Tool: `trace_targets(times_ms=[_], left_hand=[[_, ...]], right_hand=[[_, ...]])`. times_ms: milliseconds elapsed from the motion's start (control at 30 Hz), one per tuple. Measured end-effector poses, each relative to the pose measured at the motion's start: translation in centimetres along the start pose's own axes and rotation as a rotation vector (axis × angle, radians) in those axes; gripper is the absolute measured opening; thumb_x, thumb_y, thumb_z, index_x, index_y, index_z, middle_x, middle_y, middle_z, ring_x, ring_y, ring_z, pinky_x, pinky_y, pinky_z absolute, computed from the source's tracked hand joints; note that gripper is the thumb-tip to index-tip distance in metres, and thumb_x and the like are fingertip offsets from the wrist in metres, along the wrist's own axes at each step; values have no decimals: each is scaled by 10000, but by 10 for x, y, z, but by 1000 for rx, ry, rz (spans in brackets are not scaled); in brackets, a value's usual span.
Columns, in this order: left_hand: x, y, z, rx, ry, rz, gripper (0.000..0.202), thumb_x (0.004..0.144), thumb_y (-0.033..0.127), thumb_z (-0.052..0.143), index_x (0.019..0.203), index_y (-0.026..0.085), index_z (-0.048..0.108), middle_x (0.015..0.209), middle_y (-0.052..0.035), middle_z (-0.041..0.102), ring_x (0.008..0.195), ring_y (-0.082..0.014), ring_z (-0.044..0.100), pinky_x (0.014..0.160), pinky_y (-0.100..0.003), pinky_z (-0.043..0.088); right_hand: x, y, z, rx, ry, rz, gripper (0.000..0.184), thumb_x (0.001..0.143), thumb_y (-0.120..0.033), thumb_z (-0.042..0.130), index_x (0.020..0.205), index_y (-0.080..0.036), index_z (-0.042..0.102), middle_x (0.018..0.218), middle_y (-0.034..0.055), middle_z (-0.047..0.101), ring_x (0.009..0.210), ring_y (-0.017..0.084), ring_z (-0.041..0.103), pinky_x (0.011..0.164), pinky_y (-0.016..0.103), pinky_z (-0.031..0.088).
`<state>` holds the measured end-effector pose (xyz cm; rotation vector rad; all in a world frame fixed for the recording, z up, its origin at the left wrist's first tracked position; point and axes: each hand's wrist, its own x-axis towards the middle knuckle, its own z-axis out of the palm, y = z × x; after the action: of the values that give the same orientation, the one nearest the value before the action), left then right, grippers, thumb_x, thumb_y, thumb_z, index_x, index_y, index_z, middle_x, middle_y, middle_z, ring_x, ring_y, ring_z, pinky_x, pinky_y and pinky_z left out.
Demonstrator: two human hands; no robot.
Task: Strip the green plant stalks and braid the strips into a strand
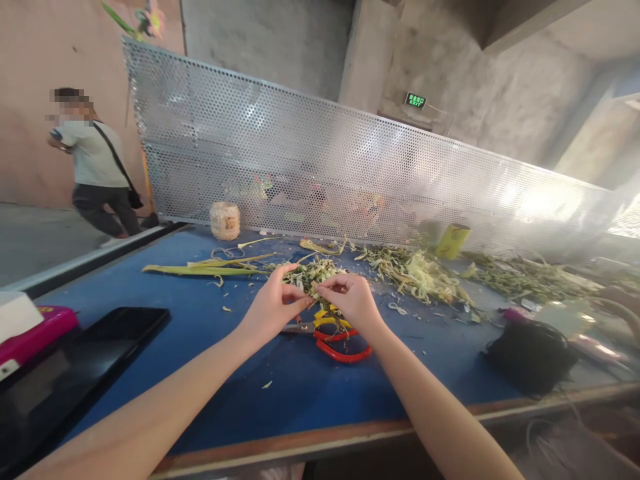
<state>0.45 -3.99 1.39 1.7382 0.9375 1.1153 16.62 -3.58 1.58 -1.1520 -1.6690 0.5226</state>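
While both hands meet at the middle of the counter point(240, 400), the left hand point(271, 301) is partly curled, its thumb reaching toward the right hand point(356, 301), whose thumb and fingertips are drawn close together. Whether either has a scrap pinched is too small to tell. Leafy plant trimmings point(317, 270) lie at twelve o'clock from the hands, just beyond the fingers. At five o'clock, between the wrists, rest scissors with red handles point(345, 359) and yellow handles point(325, 321); whether they form one pair or two, I cannot tell.

Long green stalks point(200, 271) stretch toward nine o'clock, with a roll of twine point(225, 221) at ten. A larger heap of trimmings point(420, 273) spreads at two o'clock, near a yellow-green box point(454, 241). The black smartphone point(117, 347) lies at eight, and a dark bundle point(530, 360) sits at four. Along twelve o'clock runs a perforated metal screen point(310, 153).
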Motion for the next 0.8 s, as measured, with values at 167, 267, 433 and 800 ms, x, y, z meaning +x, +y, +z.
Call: trace_targets(times_ms=[167,267,433,800], left_hand=[[-2,3,0,237,74,197,681,735,267,569,1307,205,205,700,9,619,644,-156,562,643,-309,428],[-3,3,1,285,81,282,684,752,238,551,1320,202,170,682,29,596,710,-159,566,742,-335,417],[-4,4,1,270,74,387,692,770,192,529,1331,190,123,691,42,570,860,-155,550,923,-379,327],[-4,9,1,62,51,330,772,738,228,593,1336,145,111,643,33,598,911,-175,556,936,-397,335]], right_hand=[[1,-2,2,38,1,47,123,659,-277,615,646,-163,660,515,-6,572,450,98,459,438,216,335],[2,-5,2,91,-44,54,97,674,-232,590,658,-165,659,647,26,648,575,137,559,550,245,418],[0,-9,2,-17,-45,-11,98,699,-212,573,637,-186,643,656,14,656,645,153,589,624,263,430],[-6,-12,4,-399,-75,-249,137,718,-99,499,685,-195,591,685,-11,622,711,145,563,728,278,348]])
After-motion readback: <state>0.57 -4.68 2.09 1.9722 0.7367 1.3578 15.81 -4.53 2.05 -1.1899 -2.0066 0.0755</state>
